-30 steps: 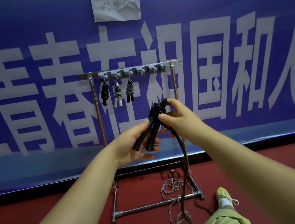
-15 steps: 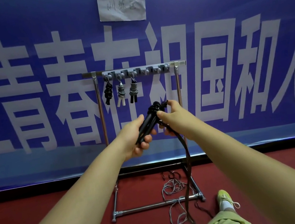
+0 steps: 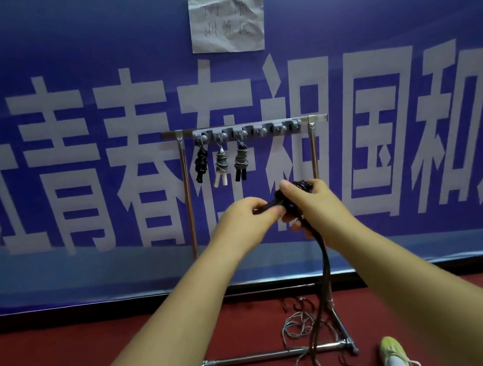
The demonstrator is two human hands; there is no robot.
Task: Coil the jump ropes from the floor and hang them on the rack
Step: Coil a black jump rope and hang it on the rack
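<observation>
Both hands clamp a black jump rope (image 3: 293, 198): left hand (image 3: 244, 221) gripping its handles, right hand (image 3: 311, 204) its coils, before the rack (image 3: 313, 154).

The blue banner (image 3: 62, 68) across the wall carries a row of large white Chinese characters, of which 青春, 祖国 and 和 read plainly; the character between 春 and 祖 is partly hidden by the rack (image 3: 187, 190), and those at the left and right edges are cut off. A crumpled paper sheet (image 3: 227, 21) taped to the banner above the rack bears two lines of faint handwritten characters, too dim to read with certainty.
</observation>
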